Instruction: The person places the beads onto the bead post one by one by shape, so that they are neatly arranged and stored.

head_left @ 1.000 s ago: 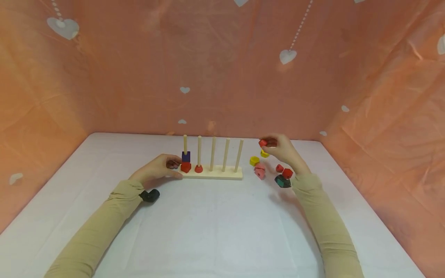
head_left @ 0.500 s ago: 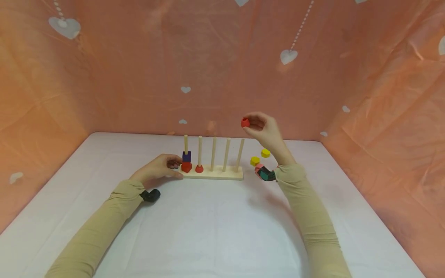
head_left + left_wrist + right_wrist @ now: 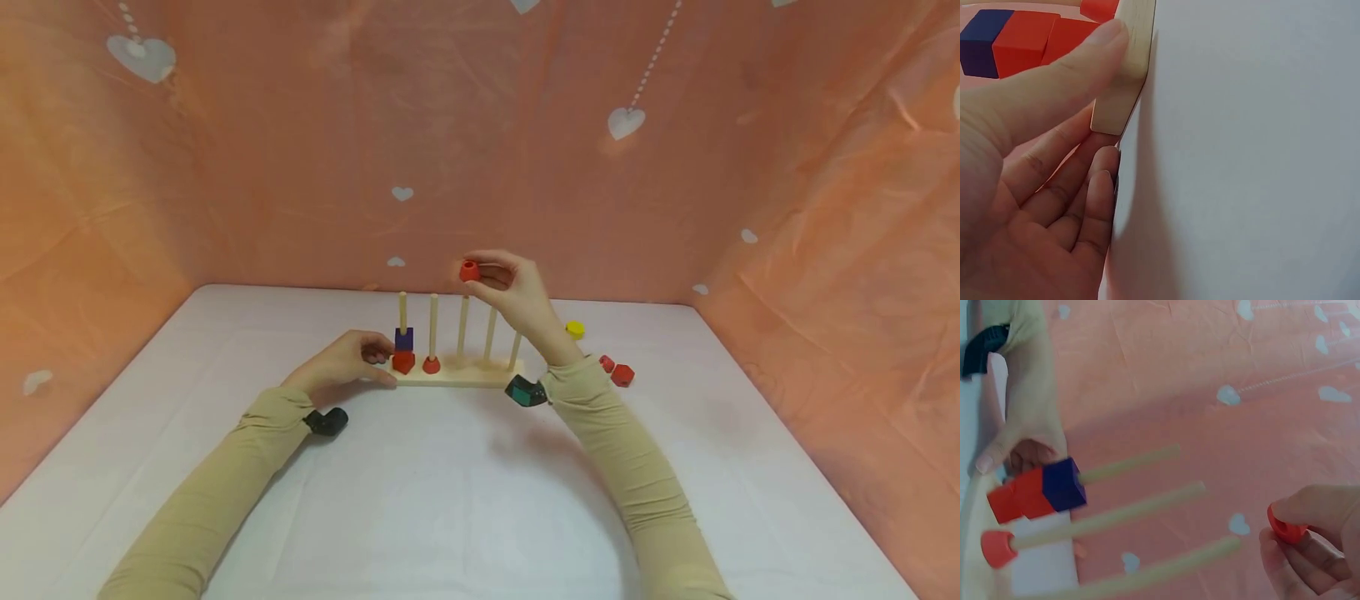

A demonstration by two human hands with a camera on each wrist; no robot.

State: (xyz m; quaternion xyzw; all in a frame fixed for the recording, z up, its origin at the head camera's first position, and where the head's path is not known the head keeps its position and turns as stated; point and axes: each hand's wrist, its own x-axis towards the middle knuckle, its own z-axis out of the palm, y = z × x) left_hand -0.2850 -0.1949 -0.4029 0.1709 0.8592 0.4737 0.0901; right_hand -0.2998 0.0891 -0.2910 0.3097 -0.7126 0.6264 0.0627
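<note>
In the head view, my right hand (image 3: 517, 292) pinches a red bead (image 3: 468, 271) by thumb and fingers, its hole showing, up above the middle pegs of a wooden peg stand (image 3: 457, 375). My left hand (image 3: 345, 362) grips the stand's left end; in the left wrist view the thumb (image 3: 1079, 75) lies along the front of the end and the fingers curl behind. On the leftmost peg sit a dark blue cube (image 3: 404, 339) and red blocks (image 3: 403, 362) beneath it. A red cone-shaped bead (image 3: 431, 365) is at the foot of the second peg.
To the right of the stand lie a yellow bead (image 3: 575, 330), a pinkish-red bead (image 3: 606, 363) and a red bead (image 3: 622, 376). The right forearm covers part of that area. A pink curtain (image 3: 480, 167) closes off the white table's back and sides.
My right hand has carried the red bead up and leftward, from the loose beads to above the stand. My left hand has stayed on the stand's end.
</note>
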